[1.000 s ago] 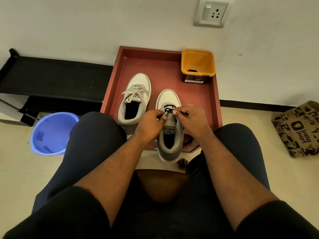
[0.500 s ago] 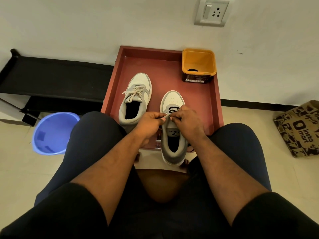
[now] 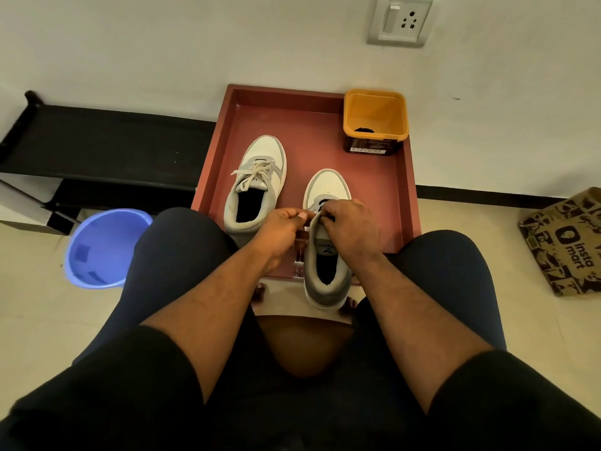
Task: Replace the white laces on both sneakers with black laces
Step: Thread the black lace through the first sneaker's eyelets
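dim warm indoor light | soft shadows | sharp centre | wide-angle edge bending

**Around the red tray**

A red-brown tray point(image 3: 408, 177) lies on the pale tiled floor point(image 3: 455, 242) against a white wall point(image 3: 162, 43). An orange tub point(image 3: 375, 120) with a dark label sits in the tray's far right corner. Left of the tray are a black low shelf point(image 3: 107, 141) and a blue plastic bucket point(image 3: 104, 247). A printed paper bag point(image 3: 566, 242) stands at right. A switch-and-socket plate point(image 3: 401, 21) is mounted on the wall.

Red tray point(image 3: 403, 203): two sneakers point(image 3: 257, 183), tub point(image 3: 374, 122).
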### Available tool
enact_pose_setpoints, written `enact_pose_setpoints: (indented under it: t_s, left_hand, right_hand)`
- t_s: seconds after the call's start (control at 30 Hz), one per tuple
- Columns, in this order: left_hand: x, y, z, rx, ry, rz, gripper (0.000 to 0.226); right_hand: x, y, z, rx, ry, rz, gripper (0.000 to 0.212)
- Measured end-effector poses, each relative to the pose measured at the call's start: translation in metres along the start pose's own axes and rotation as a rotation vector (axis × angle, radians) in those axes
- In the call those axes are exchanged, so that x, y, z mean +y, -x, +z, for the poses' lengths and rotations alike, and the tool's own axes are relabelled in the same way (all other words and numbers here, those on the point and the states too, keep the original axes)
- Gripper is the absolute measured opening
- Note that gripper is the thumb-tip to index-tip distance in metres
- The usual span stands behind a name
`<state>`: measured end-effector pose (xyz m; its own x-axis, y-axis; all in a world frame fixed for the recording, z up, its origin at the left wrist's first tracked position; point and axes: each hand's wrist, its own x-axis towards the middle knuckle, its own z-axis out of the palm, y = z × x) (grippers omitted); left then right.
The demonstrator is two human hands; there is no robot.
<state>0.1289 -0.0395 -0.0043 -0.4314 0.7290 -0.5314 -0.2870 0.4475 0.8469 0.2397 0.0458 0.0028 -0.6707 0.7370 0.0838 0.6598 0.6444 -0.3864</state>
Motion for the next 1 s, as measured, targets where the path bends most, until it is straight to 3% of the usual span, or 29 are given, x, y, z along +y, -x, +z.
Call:
enact_pose_setpoints:
  t_s: [0.2,0.3,0.53,0.77,0.9,1.0]
  left_hand:
    - [-0.005,-0.004,0.011,0.139,-0.095,0.083,0.012]
    - [-0.005,-0.005,0.015,0.241,-0.095,0.122,0.017]
    - [0.028,0.007,-0.012,0.377,0.600,0.194,0.022]
    - [0.057,0.015,-0.068,0.865,0.852,0.508,0.020]
    - [0.060,0.015,-0.121,1.171,0.798,0.685,0.018]
    - [0.055,0.010,-0.118,1.196,0.643,0.720,0.013]
  right_hand:
    - [-0.001,0.003,0.000,-0.015,-0.025,-0.005,0.014]
    - [0.000,0.002,-0.002,-0.013,-0.064,0.005,0.018]
    - [0.008,-0.003,-0.008,-0.032,-0.035,0.081,0.018]
    - [0.014,-0.002,-0.017,-0.007,-0.128,0.183,0.019]
    - [0.014,-0.001,-0.018,-0.006,-0.129,0.192,0.020]
    - [0.012,-0.001,-0.018,-0.016,-0.129,0.188,0.021]
